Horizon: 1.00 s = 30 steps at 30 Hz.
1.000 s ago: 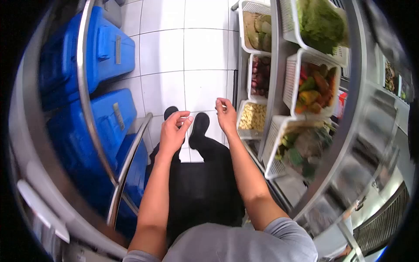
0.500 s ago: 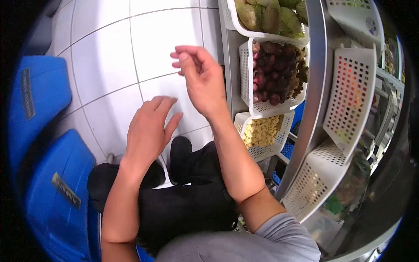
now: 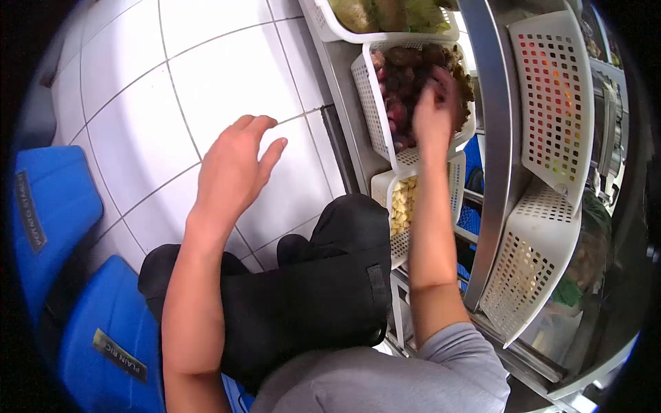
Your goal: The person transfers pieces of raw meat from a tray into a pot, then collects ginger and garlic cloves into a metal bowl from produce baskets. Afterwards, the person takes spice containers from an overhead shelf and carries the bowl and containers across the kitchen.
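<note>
My right hand (image 3: 435, 113) reaches into a white perforated basket (image 3: 372, 113) of red onions (image 3: 403, 82). Its fingers are blurred over the onions, so I cannot see whether they hold one. Some knobbly brown pieces (image 3: 463, 79) lie along that basket's far right side. My left hand (image 3: 234, 162) hangs over the tiled floor with fingers stretched and thumb apart, touching nothing. Just below the onions stands a basket (image 3: 383, 186) of pale peeled cloves (image 3: 401, 206), partly covered by my right forearm. Above them is a basket (image 3: 335, 26) of green leafy vegetables (image 3: 392, 15).
A steel shelf edge (image 3: 497, 138) runs along the right of the baskets. Beyond it, tilted white baskets (image 3: 558, 103) sit higher up. Two blue bins (image 3: 62, 186) with labels stand at the left. White tiles (image 3: 227, 76) cover the floor.
My right hand has moved right, from above the floor to the red onion basket. My left hand stays open in nearly the same place. The view has shifted toward the shelf.
</note>
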Motion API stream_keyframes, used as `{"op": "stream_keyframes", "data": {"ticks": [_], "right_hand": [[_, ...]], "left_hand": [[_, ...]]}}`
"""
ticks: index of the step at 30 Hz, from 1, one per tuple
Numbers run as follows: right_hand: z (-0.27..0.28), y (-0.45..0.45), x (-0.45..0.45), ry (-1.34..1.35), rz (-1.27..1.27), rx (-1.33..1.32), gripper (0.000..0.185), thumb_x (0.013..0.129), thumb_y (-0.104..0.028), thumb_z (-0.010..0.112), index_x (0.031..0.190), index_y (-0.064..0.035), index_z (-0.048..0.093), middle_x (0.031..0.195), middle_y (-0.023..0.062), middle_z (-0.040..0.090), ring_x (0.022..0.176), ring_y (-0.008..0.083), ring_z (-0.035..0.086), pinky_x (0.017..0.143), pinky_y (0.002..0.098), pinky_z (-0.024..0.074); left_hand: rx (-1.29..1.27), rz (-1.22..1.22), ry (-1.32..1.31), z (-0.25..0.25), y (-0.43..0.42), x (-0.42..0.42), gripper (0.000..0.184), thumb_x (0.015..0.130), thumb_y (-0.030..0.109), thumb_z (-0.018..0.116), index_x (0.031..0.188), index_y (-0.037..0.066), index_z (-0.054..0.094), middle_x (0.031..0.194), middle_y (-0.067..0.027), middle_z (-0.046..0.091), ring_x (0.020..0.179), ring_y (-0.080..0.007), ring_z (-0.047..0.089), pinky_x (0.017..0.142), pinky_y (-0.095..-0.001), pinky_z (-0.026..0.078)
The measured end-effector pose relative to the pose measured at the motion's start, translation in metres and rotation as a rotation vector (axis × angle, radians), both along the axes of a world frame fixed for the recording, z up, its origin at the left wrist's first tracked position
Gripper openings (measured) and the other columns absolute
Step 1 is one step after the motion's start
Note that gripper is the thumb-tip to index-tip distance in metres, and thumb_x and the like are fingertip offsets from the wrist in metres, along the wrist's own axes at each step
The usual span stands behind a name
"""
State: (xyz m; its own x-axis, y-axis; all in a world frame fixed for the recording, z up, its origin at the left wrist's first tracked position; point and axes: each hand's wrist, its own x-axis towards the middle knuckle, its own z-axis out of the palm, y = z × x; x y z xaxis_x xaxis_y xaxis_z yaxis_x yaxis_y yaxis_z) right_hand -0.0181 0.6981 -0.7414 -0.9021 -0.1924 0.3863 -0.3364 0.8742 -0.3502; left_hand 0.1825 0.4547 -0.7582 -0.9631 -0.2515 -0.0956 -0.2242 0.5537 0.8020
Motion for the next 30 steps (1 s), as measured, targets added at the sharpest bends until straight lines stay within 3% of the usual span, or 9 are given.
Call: {"op": "stream_keyframes", "data": {"ticks": [2, 7, 10, 15, 17, 20, 23, 25, 30], "right_hand": [[-0.021, 0.073, -0.050, 0.055, -0.230, 0.285, 0.045, 0.087, -0.005, 0.052, 0.132, -0.0078, 0.049, 0.130, 0.0189, 0.053, 0.115, 0.0378, 0.055, 0.096, 0.0452, 0.0459], [-0.041, 0.156, -0.083, 0.017, 0.137, 0.535, 0.045, 0.085, -0.009, 0.057, 0.130, -0.0078, 0.050, 0.124, 0.0201, 0.055, 0.115, 0.0412, 0.053, 0.096, 0.0482, 0.0444], [-0.035, 0.170, -0.063, 0.104, -0.014, 0.658, 0.039, 0.083, -0.011, 0.062, 0.120, -0.0049, 0.054, 0.112, 0.0196, 0.060, 0.107, 0.0408, 0.057, 0.090, 0.0489, 0.0466], [-0.047, 0.204, -0.042, 0.217, -0.330, 0.275, 0.037, 0.090, -0.026, 0.066, 0.112, 0.0037, 0.062, 0.109, 0.0216, 0.065, 0.100, 0.0349, 0.063, 0.087, 0.0420, 0.0476], [-0.006, 0.124, 0.013, 0.216, -0.416, 0.358, 0.039, 0.093, -0.028, 0.065, 0.113, 0.0042, 0.061, 0.113, 0.0212, 0.065, 0.099, 0.0325, 0.063, 0.088, 0.0410, 0.0475], [0.003, 0.057, 0.053, -0.027, -0.391, -0.449, 0.045, 0.094, -0.028, 0.063, 0.127, 0.0003, 0.051, 0.119, 0.0170, 0.061, 0.101, 0.0252, 0.062, 0.087, 0.0374, 0.0489], [0.028, -0.039, 0.089, -0.653, -0.098, -1.176, 0.042, 0.094, -0.028, 0.064, 0.126, -0.0057, 0.047, 0.116, 0.0092, 0.060, 0.102, 0.0168, 0.059, 0.082, 0.0323, 0.0513], [0.031, -0.086, 0.101, -0.819, 0.095, -1.270, 0.036, 0.095, -0.024, 0.062, 0.123, -0.0062, 0.047, 0.112, 0.0084, 0.061, 0.097, 0.0157, 0.063, 0.080, 0.0287, 0.0542], [0.031, -0.148, 0.122, -1.227, 0.479, -1.397, 0.043, 0.097, -0.027, 0.058, 0.130, -0.0046, 0.044, 0.119, 0.0130, 0.059, 0.106, 0.0208, 0.060, 0.090, 0.0356, 0.0512]], "left_hand": [[0.004, -0.016, 0.015, -0.005, 0.002, -0.004, 0.030, 0.089, 0.025, 0.064, 0.105, -0.001, 0.065, 0.101, -0.0169, 0.066, 0.091, -0.0332, 0.065, 0.079, -0.0401, 0.050], [-0.010, -0.054, -0.028, -0.009, -0.003, -0.004, 0.029, 0.090, 0.025, 0.063, 0.106, 0.000, 0.066, 0.102, -0.0181, 0.067, 0.094, -0.0332, 0.065, 0.081, -0.0405, 0.051], [-0.003, -0.057, 0.001, -0.011, -0.006, -0.001, 0.030, 0.090, 0.025, 0.063, 0.107, 0.000, 0.066, 0.102, -0.0175, 0.067, 0.094, -0.0330, 0.065, 0.081, -0.0402, 0.051], [0.096, -0.050, -0.027, -0.007, -0.018, -0.003, 0.031, 0.090, 0.026, 0.064, 0.109, 0.001, 0.065, 0.104, -0.0164, 0.067, 0.095, -0.0311, 0.065, 0.082, -0.0379, 0.051], [0.115, -0.042, -0.017, -0.008, -0.021, -0.004, 0.032, 0.090, 0.026, 0.064, 0.110, 0.001, 0.065, 0.105, -0.0158, 0.067, 0.096, -0.0305, 0.065, 0.083, -0.0376, 0.051], [0.233, 0.053, 0.011, -0.002, -0.021, -0.011, 0.034, 0.092, 0.027, 0.063, 0.115, 0.002, 0.063, 0.111, -0.0140, 0.067, 0.097, -0.0284, 0.065, 0.084, -0.0374, 0.052], [0.566, 0.168, 0.156, -0.002, -0.030, -0.011, 0.044, 0.096, 0.036, 0.057, 0.124, 0.002, 0.057, 0.116, -0.0138, 0.064, 0.098, -0.0271, 0.065, 0.087, -0.0376, 0.052], [1.010, 0.223, 0.164, 0.007, -0.040, -0.005, 0.055, 0.099, 0.045, 0.048, 0.129, -0.001, 0.050, 0.118, -0.0152, 0.062, 0.098, -0.0255, 0.065, 0.087, -0.0359, 0.053], [1.124, 0.285, 0.265, 0.025, -0.078, 0.024, 0.047, 0.099, 0.038, 0.047, 0.119, -0.004, 0.054, 0.103, -0.0145, 0.065, 0.083, -0.0215, 0.066, 0.074, -0.0326, 0.055]]}}
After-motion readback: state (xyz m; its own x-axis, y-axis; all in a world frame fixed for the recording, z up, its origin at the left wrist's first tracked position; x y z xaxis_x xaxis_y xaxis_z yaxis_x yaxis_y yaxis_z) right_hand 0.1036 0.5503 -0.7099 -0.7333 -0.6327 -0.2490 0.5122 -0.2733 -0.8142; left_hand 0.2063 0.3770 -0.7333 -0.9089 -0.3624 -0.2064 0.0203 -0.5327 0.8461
